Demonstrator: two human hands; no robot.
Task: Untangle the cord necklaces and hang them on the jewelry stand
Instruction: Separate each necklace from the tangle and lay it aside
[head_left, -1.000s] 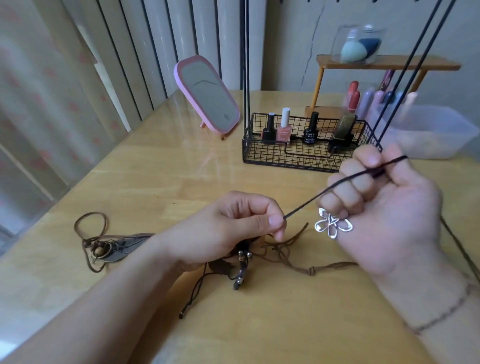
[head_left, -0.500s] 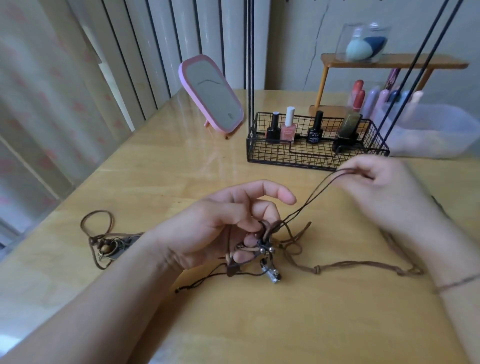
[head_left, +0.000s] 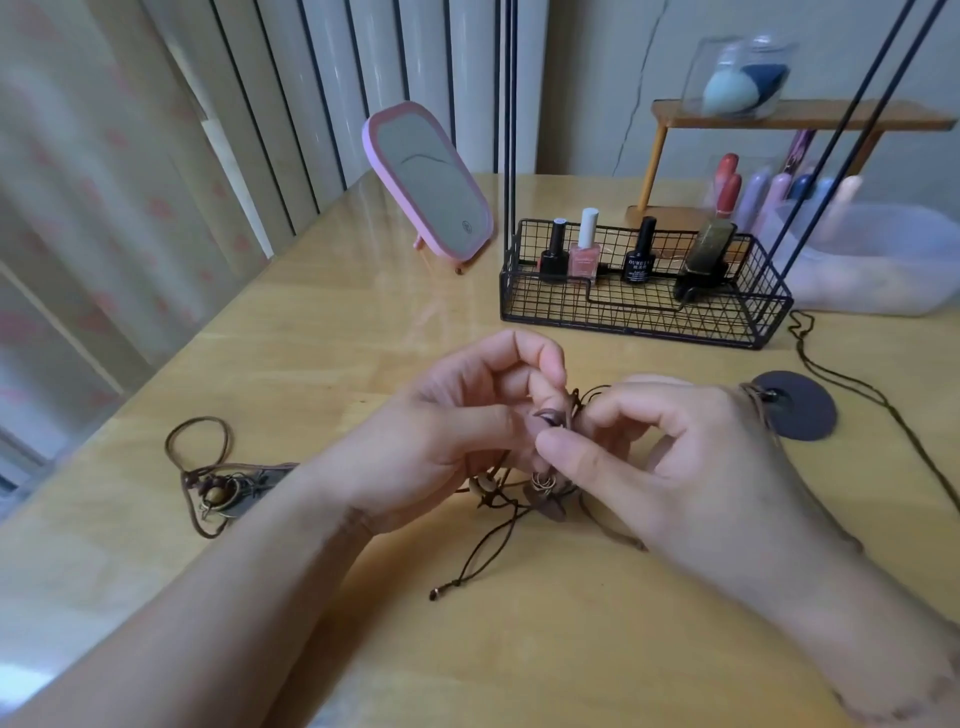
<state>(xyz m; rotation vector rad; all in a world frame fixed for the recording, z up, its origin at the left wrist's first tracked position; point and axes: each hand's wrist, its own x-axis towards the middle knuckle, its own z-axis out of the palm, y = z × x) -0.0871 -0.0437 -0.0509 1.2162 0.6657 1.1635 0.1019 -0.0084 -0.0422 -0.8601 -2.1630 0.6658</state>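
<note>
A tangle of brown cord necklaces is worked on by two hands at the middle of the desk.

The tangle is pinched from both sides: cords are held between the curled thumb and fingertips of the left hand and of the right hand, with loose ends trailing toward the front edge. A second necklace with beads is seen lying near the left edge. A third cord with a dark round pendant is laid near the right edge. A black wire basket holding nail polish bottles is placed toward the back, and a pink mirror is propped beside it.
</note>
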